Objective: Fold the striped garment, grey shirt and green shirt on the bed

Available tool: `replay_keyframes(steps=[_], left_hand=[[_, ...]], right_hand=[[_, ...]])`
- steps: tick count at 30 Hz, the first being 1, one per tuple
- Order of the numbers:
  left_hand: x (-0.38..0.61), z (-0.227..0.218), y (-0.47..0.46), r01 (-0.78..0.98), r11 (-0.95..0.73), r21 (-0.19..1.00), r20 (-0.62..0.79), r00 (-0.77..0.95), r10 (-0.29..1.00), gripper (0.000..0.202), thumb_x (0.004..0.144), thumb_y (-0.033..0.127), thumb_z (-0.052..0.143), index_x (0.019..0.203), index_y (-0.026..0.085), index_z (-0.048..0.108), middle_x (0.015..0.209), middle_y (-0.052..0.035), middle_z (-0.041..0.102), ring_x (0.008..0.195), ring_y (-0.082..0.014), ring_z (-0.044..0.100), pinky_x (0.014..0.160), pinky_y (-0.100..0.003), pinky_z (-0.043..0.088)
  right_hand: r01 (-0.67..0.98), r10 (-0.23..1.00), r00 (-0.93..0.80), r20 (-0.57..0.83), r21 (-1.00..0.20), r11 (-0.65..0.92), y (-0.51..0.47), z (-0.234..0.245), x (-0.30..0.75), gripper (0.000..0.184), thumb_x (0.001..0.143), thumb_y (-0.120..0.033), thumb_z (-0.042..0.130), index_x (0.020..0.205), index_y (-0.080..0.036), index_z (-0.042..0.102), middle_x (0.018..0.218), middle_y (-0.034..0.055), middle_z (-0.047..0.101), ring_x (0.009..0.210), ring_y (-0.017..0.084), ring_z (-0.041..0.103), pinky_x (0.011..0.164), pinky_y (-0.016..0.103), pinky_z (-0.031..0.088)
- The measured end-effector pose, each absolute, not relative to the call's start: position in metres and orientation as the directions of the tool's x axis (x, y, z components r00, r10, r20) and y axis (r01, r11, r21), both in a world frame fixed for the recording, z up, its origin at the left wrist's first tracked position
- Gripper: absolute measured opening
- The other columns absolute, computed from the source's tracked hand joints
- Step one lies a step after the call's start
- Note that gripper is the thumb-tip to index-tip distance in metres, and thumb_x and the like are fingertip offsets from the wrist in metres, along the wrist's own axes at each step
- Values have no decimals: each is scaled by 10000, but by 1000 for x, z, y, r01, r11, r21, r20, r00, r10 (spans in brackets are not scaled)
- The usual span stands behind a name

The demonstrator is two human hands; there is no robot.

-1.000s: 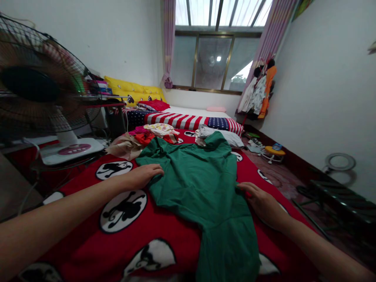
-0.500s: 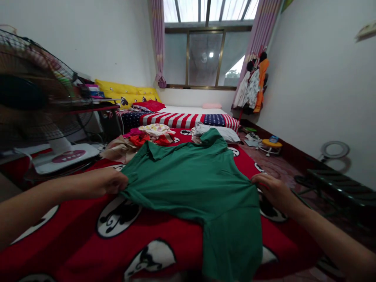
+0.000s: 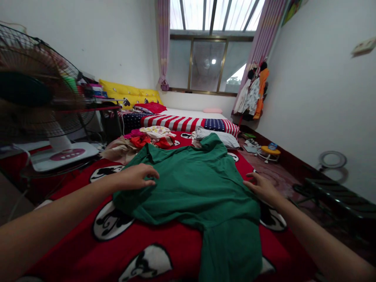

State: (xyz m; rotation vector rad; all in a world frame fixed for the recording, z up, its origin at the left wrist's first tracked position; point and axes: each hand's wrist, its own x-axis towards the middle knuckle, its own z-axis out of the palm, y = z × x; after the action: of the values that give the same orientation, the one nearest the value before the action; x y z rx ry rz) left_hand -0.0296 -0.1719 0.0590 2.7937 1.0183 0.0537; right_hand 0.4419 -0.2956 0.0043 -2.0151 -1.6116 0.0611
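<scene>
A green shirt (image 3: 194, 184) lies spread on a red blanket (image 3: 176, 243) with black-and-white round prints. My left hand (image 3: 135, 177) rests on the shirt's left part, fingers curled loosely, holding nothing. My right hand (image 3: 262, 188) lies at the shirt's right edge, fingers stretched out flat on the cloth and blanket.
A heap of mixed clothes (image 3: 147, 139) and a white folded piece (image 3: 216, 136) lie beyond the shirt. A standing fan (image 3: 35, 98) is at the left. A striped flag-print cover (image 3: 188, 122) lies further back. A small yellow stool (image 3: 269, 152) and dark metal frame (image 3: 331, 196) stand right.
Both hands had pinched and pulled the shirt's sides outward half a second ago. They have now let go and rest on the flattened shirt, the left hand having moved inward.
</scene>
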Motion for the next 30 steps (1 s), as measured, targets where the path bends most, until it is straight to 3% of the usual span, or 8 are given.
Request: replay_keyframes(steps=[7,11,14,17,19,22,27,30], left_hand=[[-78,49,-200,801,-599,-2,-177,589,788,407,658,358,676,1039,220,634,997,-51,633,899,-235,607,775,-312,466],[-120,67,-206,877,-477,57,-454,449,770,344,601,287,662,934,201,648,822,-24,673,753,-229,638,614,-277,461],[-130,78,-200,917,-376,130,-598,375,708,284,644,340,625,871,177,673,726,-30,681,633,-224,647,511,-260,441],[-113,80,-181,886,-436,157,-441,458,772,307,732,392,566,885,160,697,768,-50,700,658,-223,660,560,-275,477],[-88,71,-166,830,-540,138,-238,557,796,309,782,335,524,953,150,704,893,-70,714,796,-225,669,722,-297,506],[-46,46,-143,759,-644,93,-44,650,759,352,797,232,519,1100,142,672,1173,-107,644,1098,-227,589,988,-289,414],[-2,4,-114,803,-592,71,55,590,806,510,926,306,362,1366,72,469,1329,-197,487,1209,-266,502,1052,-353,363],[8,-2,-96,788,-614,56,35,613,789,568,963,416,286,1480,182,312,1379,-163,445,1264,-274,451,1071,-404,323]], right_hand=[[910,919,218,329,-409,-70,-298,-25,443,409,734,-452,569,1021,-179,671,992,110,690,844,249,657,741,357,512],[909,929,199,313,-414,-55,-294,-22,450,352,699,-436,583,932,-197,696,933,89,708,810,255,660,720,362,510],[927,926,242,289,-352,-132,-285,-13,445,268,679,-367,604,864,-205,711,908,99,711,813,285,660,702,387,499],[941,876,278,394,-294,-167,-273,-4,428,250,725,-325,568,891,-206,712,987,124,679,813,290,645,695,403,482],[943,871,231,433,-319,-92,-264,-2,412,243,758,-315,537,898,-206,703,1001,116,663,811,262,639,719,384,482],[928,897,167,410,-373,-2,-253,-8,392,235,772,-322,516,868,-203,694,953,93,662,820,239,636,743,360,484],[878,882,193,429,-477,40,-250,-24,383,268,772,-396,503,850,-210,680,958,74,653,840,232,633,742,359,483],[836,883,240,403,-549,23,-251,-26,386,285,756,-438,515,845,-219,674,927,62,650,814,223,635,718,350,486]])
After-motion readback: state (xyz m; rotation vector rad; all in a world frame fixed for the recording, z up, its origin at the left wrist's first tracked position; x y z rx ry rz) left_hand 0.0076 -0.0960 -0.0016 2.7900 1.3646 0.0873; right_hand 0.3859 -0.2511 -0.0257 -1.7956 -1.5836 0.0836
